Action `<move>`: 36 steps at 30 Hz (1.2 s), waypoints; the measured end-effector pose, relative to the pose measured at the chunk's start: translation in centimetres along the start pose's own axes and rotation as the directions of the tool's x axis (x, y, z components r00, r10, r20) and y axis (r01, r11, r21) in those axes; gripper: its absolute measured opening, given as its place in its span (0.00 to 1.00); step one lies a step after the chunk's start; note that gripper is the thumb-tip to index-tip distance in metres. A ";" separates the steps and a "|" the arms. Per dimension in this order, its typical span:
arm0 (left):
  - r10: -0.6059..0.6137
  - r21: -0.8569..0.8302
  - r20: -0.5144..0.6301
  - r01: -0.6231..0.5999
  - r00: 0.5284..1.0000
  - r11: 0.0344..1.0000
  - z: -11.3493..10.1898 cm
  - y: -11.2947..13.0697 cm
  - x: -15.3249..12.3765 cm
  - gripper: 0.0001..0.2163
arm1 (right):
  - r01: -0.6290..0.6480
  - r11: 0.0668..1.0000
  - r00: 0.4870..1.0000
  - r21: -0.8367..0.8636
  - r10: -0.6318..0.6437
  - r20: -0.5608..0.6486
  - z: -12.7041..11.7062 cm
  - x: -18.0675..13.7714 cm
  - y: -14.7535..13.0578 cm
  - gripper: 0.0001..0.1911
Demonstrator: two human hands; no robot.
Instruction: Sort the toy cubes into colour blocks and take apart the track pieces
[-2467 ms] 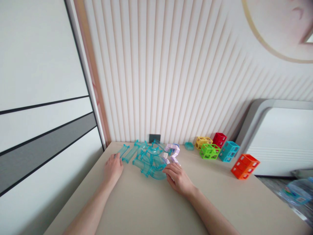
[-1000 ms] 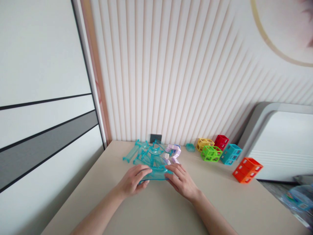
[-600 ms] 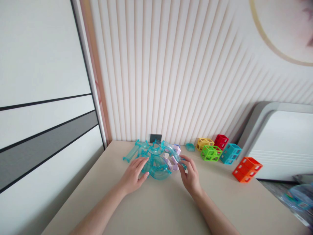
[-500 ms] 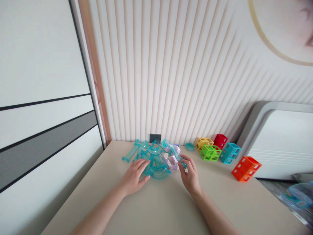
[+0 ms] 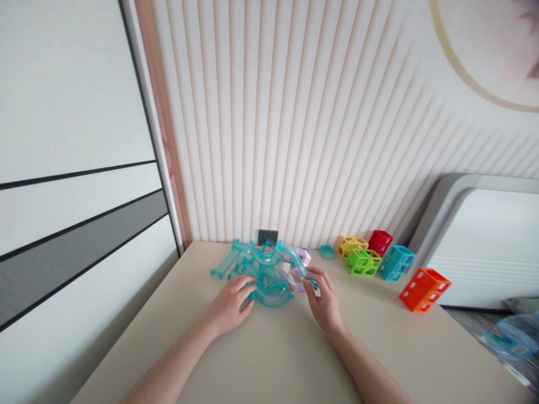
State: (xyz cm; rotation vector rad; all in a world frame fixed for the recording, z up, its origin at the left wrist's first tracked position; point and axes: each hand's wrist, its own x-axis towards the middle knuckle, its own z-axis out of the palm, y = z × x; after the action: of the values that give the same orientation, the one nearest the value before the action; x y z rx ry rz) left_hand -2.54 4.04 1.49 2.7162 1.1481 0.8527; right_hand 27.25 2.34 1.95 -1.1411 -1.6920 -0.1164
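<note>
A pile of clear teal track pieces (image 5: 263, 269), curved and straight, lies on the beige table (image 5: 261, 359) near the wall. My left hand (image 5: 229, 303) rests at the pile's near left edge, fingers bent against a teal curved piece (image 5: 272, 294). My right hand (image 5: 324, 297) is on the pile's right side, fingers pinched on a curved teal track piece (image 5: 295, 257) that arches up over the pile. Pale lilac blocks (image 5: 297, 275) sit among the pieces just left of my right hand.
Hollow cube frames stand at the right: yellow (image 5: 351, 246), green (image 5: 362, 262), red (image 5: 381, 242), cyan (image 5: 396, 261) and orange (image 5: 424, 288). A small teal piece (image 5: 326, 252) lies by the wall. A dark wall outlet (image 5: 268, 236) is behind the pile. A white appliance (image 5: 484, 241) stands far right.
My left hand moved from the straight pieces at the far left to the pile's near edge. My right hand let go of the flat curve and lifted a curved track piece on the right.
</note>
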 end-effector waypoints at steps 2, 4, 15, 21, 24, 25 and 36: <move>-0.008 0.001 -0.016 0.008 1.000 1.000 -0.1 0.0 0.0 0.14 | 0.004 1.000 1.000 0.005 -0.004 0.009 0.0 0.0 0.0 0.05; -0.021 0.000 -0.046 0.021 0.999 1.000 -0.1 0.0 0.1 0.13 | 0.014 1.000 1.000 0.005 -0.014 0.017 0.1 0.0 0.1 0.05; -0.056 -0.040 -0.126 0.051 0.991 0.998 -0.3 0.3 0.4 0.11 | -0.001 1.000 0.999 0.028 0.000 0.032 0.0 0.1 -0.2 0.06; -0.070 -0.034 -0.114 0.067 0.991 0.997 -0.5 0.1 0.4 0.11 | 0.013 1.000 0.999 0.024 -0.014 0.036 0.0 0.3 -0.5 0.06; -0.080 -0.015 -0.107 0.079 0.991 0.997 -0.4 -0.3 0.2 0.15 | 0.004 0.999 0.999 0.032 -0.006 0.046 0.0 0.3 -0.6 0.06; -0.086 -0.003 -0.104 0.086 0.991 0.996 -0.2 -0.4 0.2 0.18 | 0.000 0.999 0.999 0.035 -0.002 0.049 0.0 0.3 -0.6 0.06; -0.163 -0.027 -0.147 0.160 0.976 0.987 0.1 -1.1 0.0 0.20 | 0.001 0.999 0.998 0.034 -0.003 0.062 0.1 0.1 -0.2 0.06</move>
State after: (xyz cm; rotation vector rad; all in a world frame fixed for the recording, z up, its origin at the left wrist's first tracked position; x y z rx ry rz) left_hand -3.26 4.83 1.10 2.5400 1.3625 1.0496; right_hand 27.02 2.33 2.03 -1.1284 -1.7431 -0.0540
